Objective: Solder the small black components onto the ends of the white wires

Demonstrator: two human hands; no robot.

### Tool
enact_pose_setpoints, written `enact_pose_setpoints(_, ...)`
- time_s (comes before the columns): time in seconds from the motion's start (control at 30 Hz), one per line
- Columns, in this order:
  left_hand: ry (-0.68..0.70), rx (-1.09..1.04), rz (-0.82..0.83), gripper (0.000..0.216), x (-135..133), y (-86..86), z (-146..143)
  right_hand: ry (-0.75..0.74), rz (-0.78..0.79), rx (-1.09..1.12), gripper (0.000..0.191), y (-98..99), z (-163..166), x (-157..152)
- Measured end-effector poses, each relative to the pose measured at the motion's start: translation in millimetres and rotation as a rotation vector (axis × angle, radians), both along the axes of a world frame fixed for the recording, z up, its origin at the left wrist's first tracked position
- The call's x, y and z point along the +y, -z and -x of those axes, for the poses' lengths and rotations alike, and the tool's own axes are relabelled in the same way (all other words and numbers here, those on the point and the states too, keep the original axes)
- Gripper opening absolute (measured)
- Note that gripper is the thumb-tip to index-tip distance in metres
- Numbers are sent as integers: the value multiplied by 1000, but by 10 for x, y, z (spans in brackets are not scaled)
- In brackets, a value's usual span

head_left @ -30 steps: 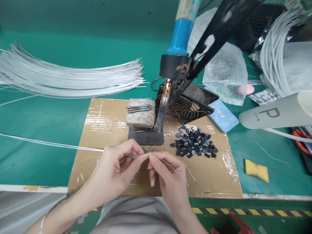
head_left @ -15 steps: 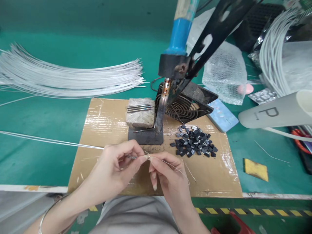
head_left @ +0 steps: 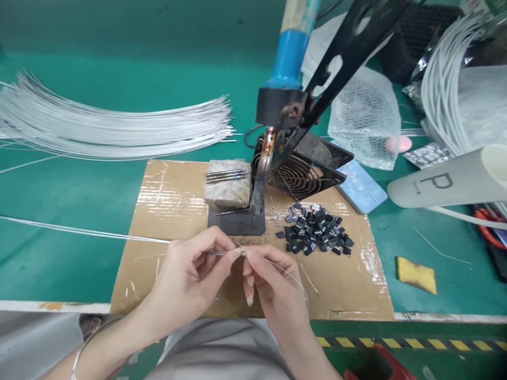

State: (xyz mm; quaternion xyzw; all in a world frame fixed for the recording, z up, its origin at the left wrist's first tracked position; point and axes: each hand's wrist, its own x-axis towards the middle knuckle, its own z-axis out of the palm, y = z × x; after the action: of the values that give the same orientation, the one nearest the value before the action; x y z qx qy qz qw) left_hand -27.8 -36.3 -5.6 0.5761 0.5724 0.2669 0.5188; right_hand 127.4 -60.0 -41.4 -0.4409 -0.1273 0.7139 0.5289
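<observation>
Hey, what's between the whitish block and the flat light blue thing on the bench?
In the head view, the black fan lies between them, with the soldering iron's metal shaft crossing its left side.

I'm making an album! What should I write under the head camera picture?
Above the cardboard, left hand and right hand pinch thin white wires near small black pieces.

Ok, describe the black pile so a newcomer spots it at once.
Find the brown cardboard on the green table. On its right half, just past the right hand, lies the black pile. Unlike the fan behind it, it is many small flat pieces, some showing shiny sides.
</observation>
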Motion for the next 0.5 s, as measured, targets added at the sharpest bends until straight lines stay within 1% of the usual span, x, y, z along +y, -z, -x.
enact_pose_setpoints(0.27,-90,-63,-82,24,-39,32,-84,73,-19,8,20,-23,60,-12)
enact_pose_setpoints(0.37,-106,-91,-86,23,-48,56,-92,94,-19,7,21,-32,72,-4)
enact_pose_setpoints(0.5,-124,-117,-68,21,-47,58,-86,82,-13,30,22,-32,62,12)
